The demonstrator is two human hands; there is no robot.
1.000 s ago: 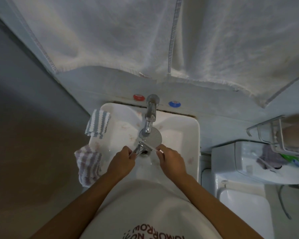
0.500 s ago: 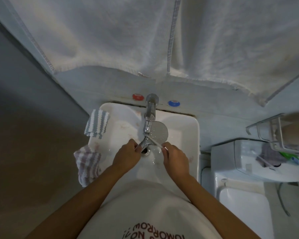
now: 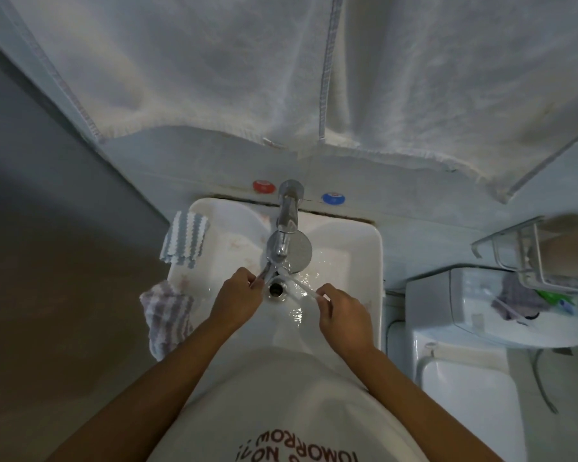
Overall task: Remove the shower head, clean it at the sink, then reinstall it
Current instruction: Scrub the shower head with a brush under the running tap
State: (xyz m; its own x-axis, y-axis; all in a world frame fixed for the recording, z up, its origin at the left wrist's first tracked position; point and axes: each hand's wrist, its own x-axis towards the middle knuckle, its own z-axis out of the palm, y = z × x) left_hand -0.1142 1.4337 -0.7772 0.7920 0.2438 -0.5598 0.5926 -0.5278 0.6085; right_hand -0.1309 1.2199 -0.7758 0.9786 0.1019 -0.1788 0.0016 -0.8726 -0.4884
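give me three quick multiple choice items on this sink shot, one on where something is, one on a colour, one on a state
1. Where is the shower head?
A. on the toilet tank
B. over the sink, under the faucet
C. on the wire rack

2. What colours are the two caps on the wall behind the faucet?
A. red and blue
B. green and yellow
C. both white

3. What is the right hand doing?
A. hanging idle
B. pressing flat on the sink rim
C. pinching a thin white brush

Answers:
1. B, its round face lies just below the spout, its handle held by the left hand.
2. A, a red cap sits left and a blue cap right.
3. C, its fingers curl round the brush's end.
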